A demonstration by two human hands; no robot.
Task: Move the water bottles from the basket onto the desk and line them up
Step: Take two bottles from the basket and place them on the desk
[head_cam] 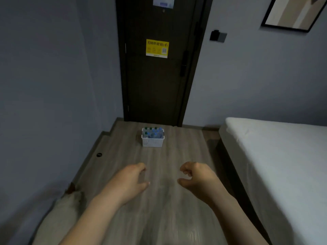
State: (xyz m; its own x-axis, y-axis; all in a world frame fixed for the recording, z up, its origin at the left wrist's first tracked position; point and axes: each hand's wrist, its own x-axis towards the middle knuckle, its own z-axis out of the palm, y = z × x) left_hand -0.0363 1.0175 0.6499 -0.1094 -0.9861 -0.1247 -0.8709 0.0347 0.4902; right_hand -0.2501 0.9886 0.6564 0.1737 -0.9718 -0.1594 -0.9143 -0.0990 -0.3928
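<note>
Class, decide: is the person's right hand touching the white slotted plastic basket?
Apart. The head view shows the right hand well short of the white plastic basket, bare wooden surface between them.

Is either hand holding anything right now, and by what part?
Nothing. The left hand and right hand are empty; the water bottles sit in the basket.

The water bottles (154,133) in the basket (152,142) are too small and blurry to count; its wall hides their bodies.
</note>
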